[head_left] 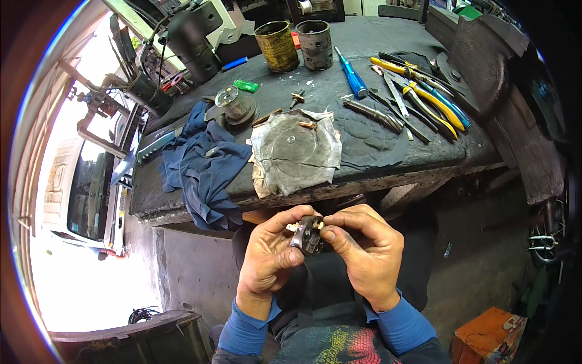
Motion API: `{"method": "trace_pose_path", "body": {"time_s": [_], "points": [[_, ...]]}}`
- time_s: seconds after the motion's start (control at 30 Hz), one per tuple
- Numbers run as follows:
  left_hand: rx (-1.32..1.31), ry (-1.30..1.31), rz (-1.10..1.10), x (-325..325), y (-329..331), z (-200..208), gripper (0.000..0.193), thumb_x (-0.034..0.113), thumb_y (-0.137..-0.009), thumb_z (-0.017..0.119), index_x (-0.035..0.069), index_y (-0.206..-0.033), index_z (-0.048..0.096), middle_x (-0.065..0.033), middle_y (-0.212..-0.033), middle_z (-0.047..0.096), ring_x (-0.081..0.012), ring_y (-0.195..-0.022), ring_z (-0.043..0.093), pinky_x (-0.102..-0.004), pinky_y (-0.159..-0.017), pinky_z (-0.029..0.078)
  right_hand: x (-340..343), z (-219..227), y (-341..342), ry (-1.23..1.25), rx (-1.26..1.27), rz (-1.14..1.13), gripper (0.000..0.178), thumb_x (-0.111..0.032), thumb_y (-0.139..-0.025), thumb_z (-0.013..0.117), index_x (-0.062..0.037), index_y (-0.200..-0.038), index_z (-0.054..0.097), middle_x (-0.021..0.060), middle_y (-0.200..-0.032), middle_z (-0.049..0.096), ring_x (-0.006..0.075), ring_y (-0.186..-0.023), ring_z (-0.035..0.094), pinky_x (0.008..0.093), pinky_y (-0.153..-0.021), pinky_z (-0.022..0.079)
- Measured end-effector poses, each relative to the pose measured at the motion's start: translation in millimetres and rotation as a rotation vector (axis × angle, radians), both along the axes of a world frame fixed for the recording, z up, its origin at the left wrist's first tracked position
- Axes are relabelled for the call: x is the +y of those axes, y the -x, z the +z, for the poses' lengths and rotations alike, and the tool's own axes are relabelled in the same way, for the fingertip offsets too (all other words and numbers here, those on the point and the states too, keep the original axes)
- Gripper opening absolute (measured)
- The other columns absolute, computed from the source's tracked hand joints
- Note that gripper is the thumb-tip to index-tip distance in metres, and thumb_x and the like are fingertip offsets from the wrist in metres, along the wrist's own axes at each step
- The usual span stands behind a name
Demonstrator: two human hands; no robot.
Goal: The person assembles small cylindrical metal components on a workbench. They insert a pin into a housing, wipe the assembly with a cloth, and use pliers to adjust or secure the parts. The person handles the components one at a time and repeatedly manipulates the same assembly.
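In front of my body, short of the bench edge, I hold a small dark round part point(309, 238) with pale and brassy metal bits on its sides. My left hand point(270, 258) grips its left side between thumb and fingers. The thumb and forefinger of my right hand point(373, 252) pinch a small yellowish piece at its right edge. Whether that piece is fixed to the part I cannot tell. Beyond my hands, a stained grey cloth point(291, 151) lies on the bench with a small copper-coloured piece point(308, 125) and a washer point(291, 139) on it.
A crumpled blue cloth point(203, 167) hangs over the bench edge. Behind it sits a round metal part point(236, 109). Farther back are a yellow can point(277, 47), a grey can point(315, 45) and a blue screwdriver point(351, 74). Yellow-handled pliers point(433, 106) lie right; an orange box point(488, 337) stands on the floor.
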State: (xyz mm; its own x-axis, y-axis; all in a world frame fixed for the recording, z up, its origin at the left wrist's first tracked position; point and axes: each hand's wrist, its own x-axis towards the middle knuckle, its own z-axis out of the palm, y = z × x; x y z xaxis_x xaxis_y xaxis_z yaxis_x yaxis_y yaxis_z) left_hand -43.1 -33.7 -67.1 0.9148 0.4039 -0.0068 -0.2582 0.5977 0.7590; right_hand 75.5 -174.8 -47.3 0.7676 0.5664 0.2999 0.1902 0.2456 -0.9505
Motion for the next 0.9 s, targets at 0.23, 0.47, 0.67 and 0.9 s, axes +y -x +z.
{"method": "trace_pose_path", "body": {"time_s": [0.23,0.47,0.67,0.9], "points": [[-0.047,0.280,-0.088,-10.1,1.9,-15.1,0.082,0.022,-0.086,0.088,-0.005,-0.151,0.047,-0.0151,-0.135,0.065,-0.0236,-0.120,0.067,-0.0370,-0.101,0.059,-5.9,-0.7,6.2,-0.114,0.392,0.118,0.019,0.004,-0.094,0.076,0.0051,-0.112,0.072,0.0086,-0.104,0.072,0.0127,-0.093,0.069,0.0251,-0.082,0.058],[-0.059,0.302,-0.103,-18.8,3.6,-18.7,0.087,0.027,-0.086,0.088,-0.008,-0.152,0.044,-0.0145,-0.136,0.064,-0.0231,-0.114,0.069,-0.0359,-0.098,0.061,-10.9,-0.3,4.5,-0.119,0.445,0.167,0.021,0.006,-0.095,0.073,0.0062,-0.116,0.068,0.0072,-0.105,0.071,0.0102,-0.089,0.068,0.0221,-0.080,0.057],[-0.064,0.310,-0.126,-18.1,5.5,-21.4,0.088,0.029,-0.086,0.087,-0.008,-0.153,0.042,-0.0157,-0.135,0.064,-0.0250,-0.114,0.070,-0.0359,-0.095,0.061,-19.3,-8.0,-0.7,-0.171,0.449,0.277,0.035,0.002,-0.091,0.077,0.0038,-0.124,0.067,0.0072,-0.114,0.066,0.0092,-0.093,0.064,0.0211,-0.081,0.052],[-0.043,0.394,-0.137,-22.4,9.3,-23.0,0.103,0.029,-0.080,0.086,-0.005,-0.158,0.028,-0.0270,-0.133,0.059,-0.0409,-0.115,0.068,-0.0477,-0.095,0.062,-19.2,-8.6,-7.8,0.106,-0.149,0.284,0.075,-0.018,-0.068,0.094,-0.0091,-0.137,0.067,0.0127,-0.136,0.056,0.0289,-0.126,0.054,0.0412,-0.106,0.046]]}}
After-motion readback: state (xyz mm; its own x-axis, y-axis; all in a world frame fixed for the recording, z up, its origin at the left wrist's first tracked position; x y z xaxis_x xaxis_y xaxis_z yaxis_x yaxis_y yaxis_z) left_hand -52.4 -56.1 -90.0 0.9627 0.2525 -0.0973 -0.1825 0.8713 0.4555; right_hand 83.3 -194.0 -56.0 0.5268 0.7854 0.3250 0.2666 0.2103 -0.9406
